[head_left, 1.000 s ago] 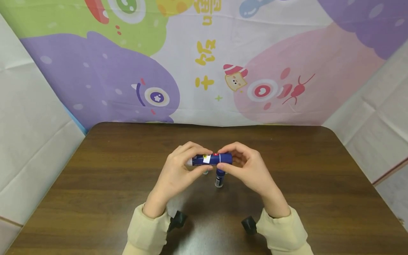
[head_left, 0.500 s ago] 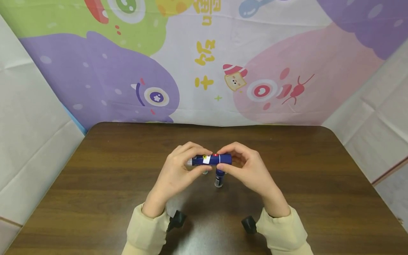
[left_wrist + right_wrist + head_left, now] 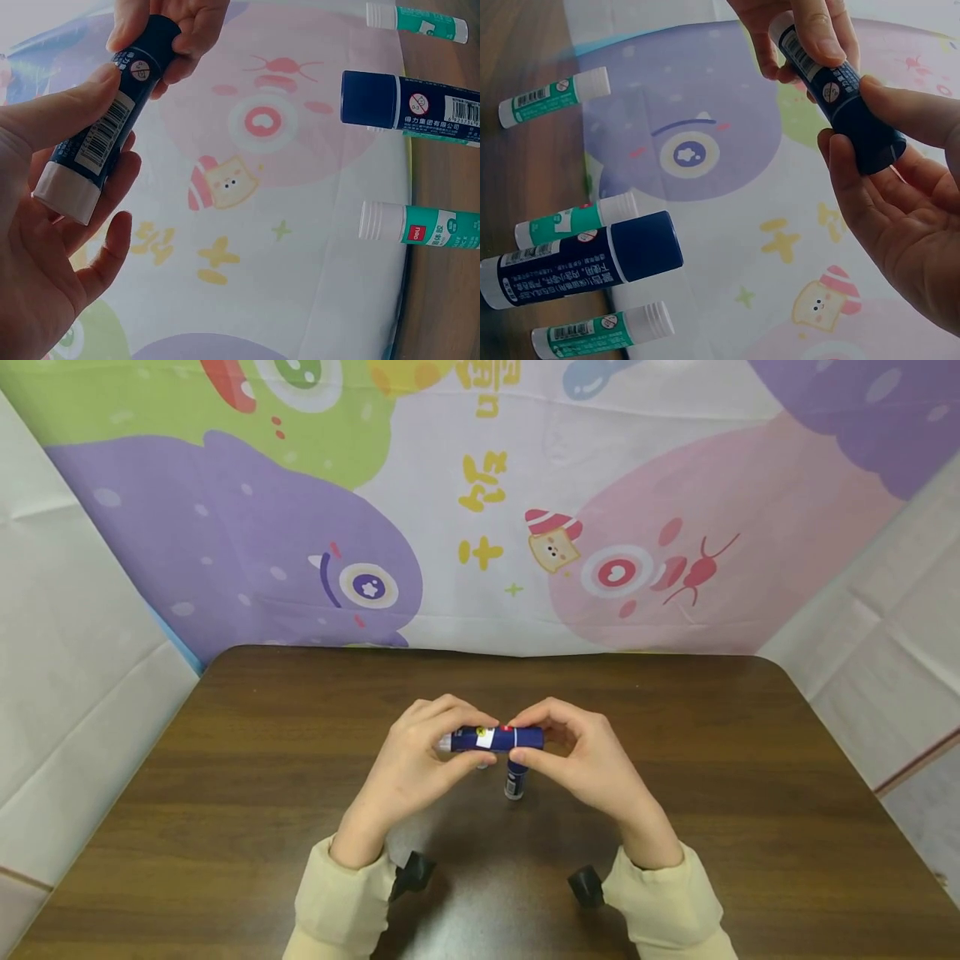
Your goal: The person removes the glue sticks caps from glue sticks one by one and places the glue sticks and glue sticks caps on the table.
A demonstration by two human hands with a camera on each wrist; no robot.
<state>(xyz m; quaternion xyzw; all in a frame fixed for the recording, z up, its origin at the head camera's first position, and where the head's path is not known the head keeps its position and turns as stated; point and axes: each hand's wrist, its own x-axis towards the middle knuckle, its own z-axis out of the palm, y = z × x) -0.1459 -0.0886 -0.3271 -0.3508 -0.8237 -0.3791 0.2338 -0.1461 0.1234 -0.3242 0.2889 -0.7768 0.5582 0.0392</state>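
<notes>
Both hands hold one dark blue glue stick (image 3: 495, 738) level above the table, its white end to the left and its blue cap to the right. The left hand (image 3: 408, 760) pinches the body between thumb and fingers. At the other end, the right hand (image 3: 588, 756) grips the cap (image 3: 870, 139) with thumb and fingertips. The cap sits on the body in both wrist views. Below them a second blue glue stick (image 3: 514, 782) stands upright on the table, its top partly hidden by the held one.
Near the standing blue stick are three green glue sticks with white ribbed ends, seen in the right wrist view: one green stick (image 3: 551, 99), another green stick (image 3: 566, 221) and a third green stick (image 3: 592, 334). Behind the brown table (image 3: 225, 777) hangs a cartoon-printed cloth (image 3: 480, 610).
The hands and the held glue stick have shifted very slightly down and to the left. Both grips look the same, and the standing blue stick has stayed in place.
</notes>
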